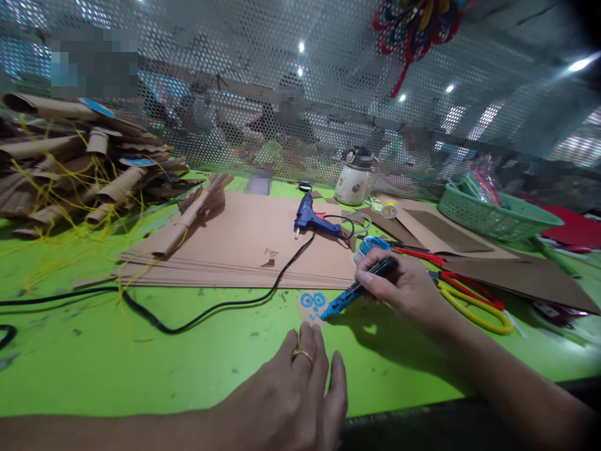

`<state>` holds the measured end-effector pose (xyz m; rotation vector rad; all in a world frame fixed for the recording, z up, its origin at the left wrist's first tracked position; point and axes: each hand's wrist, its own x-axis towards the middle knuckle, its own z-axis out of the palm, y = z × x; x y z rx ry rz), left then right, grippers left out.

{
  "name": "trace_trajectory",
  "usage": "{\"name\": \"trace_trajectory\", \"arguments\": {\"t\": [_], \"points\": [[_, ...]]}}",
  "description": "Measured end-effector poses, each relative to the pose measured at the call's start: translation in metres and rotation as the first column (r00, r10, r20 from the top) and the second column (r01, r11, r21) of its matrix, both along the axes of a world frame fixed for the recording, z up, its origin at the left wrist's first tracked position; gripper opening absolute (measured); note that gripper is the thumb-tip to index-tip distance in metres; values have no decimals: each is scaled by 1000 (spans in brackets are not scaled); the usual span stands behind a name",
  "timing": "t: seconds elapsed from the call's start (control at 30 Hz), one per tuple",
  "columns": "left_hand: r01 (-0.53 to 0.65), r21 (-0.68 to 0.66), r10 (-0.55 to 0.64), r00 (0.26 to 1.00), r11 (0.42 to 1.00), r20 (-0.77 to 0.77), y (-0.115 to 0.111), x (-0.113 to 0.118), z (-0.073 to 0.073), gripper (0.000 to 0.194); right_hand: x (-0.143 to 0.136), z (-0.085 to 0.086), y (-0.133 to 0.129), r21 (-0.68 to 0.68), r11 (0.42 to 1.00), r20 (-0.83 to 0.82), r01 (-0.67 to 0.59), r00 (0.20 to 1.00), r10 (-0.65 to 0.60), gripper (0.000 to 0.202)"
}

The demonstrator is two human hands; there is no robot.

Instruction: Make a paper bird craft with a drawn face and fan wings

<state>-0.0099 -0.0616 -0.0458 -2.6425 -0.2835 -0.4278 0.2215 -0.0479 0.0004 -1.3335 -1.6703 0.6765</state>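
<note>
On the green tabletop, the right hand grasps a blue marker in a closed grip, its long axis slanting, tip down and to the left, back end raised toward the upper right. The tip meets the lower right of a small brown paper cutout bearing blue rings and strokes. The left hand grasps nothing, its fingertips pressed on the cutout's lower edge. Behind, a blue glue gun lies on stacked brown sheets, nozzle toward the near side.

Table lime green; marker blue, black; glue gun dark blue, red trigger.
</note>
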Motion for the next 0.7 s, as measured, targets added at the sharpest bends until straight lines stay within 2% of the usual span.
{"name": "trace_trajectory", "arguments": {"t": [0.7], "points": [[5,-16,-6,1000,1000,-20,-3,-2,1,46,1,1,-1,-36,999,-51,36,998,-38,15]]}}
